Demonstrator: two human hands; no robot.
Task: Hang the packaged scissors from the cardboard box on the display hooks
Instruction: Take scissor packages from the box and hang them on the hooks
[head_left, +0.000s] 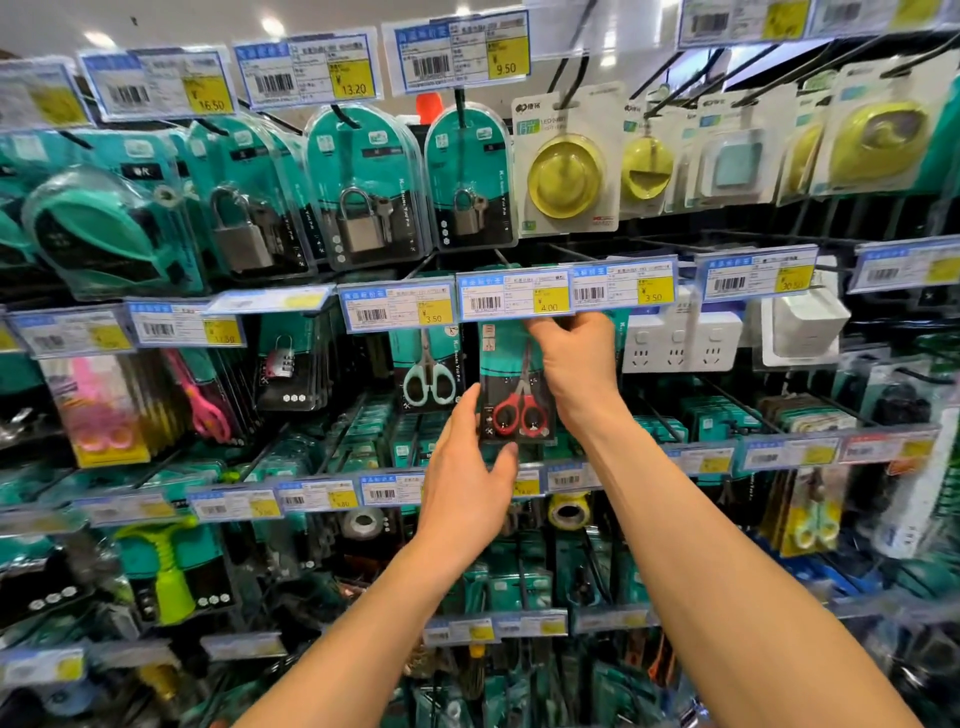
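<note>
Packaged padlocks (363, 208) are hanging in the top row, with yellow round lights (566, 174) hanging just to their right. White power strips (680, 343) are sitting in the middle row beside a white box (802, 325). Pink scissors (205, 400) are hanging at the left, and a combination lock (283, 358) is hanging near them. Price tags (311, 67) are lining the rails.

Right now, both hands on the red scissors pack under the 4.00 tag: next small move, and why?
Probably slide the red scissors pack back along its hook. The right hand pinches its top just under the 4.00 price tag, and the left hand steadies the bottom edge. Whether the hang hole is already threaded is hidden behind the tag.
</note>
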